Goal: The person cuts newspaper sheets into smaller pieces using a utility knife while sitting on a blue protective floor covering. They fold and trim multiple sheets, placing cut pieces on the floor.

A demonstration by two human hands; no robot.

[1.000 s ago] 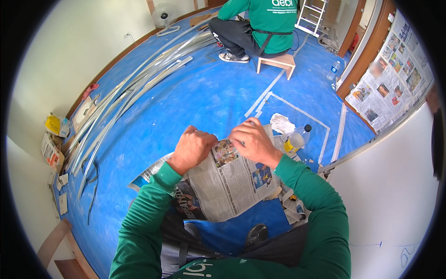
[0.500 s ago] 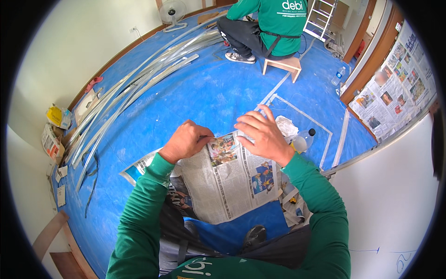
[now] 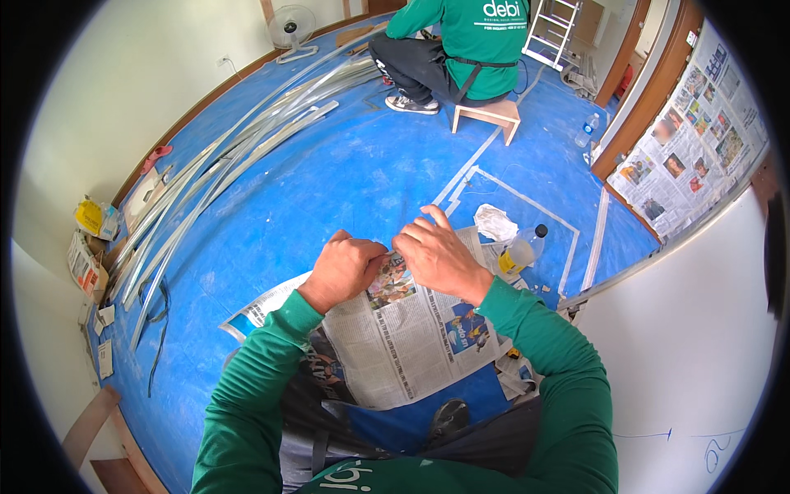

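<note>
As both hands [image 3: 395,263] grip it, the newspaper [image 3: 411,337] runs lengthwise toward the person.

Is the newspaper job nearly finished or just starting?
Partly done, it seems. Newspaper sheets already cover the doorway on the right. In hand: both the left hand and right hand pinch the top edge of one newspaper. More newspaper lies on the blue floor, unused.

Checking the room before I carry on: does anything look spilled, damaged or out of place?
Nothing looks spilled. Both hands, left and right, pinch the top edge of a newspaper sheet. A crumpled white wad and a capped plastic bottle lie loose on the blue floor covering.
</note>
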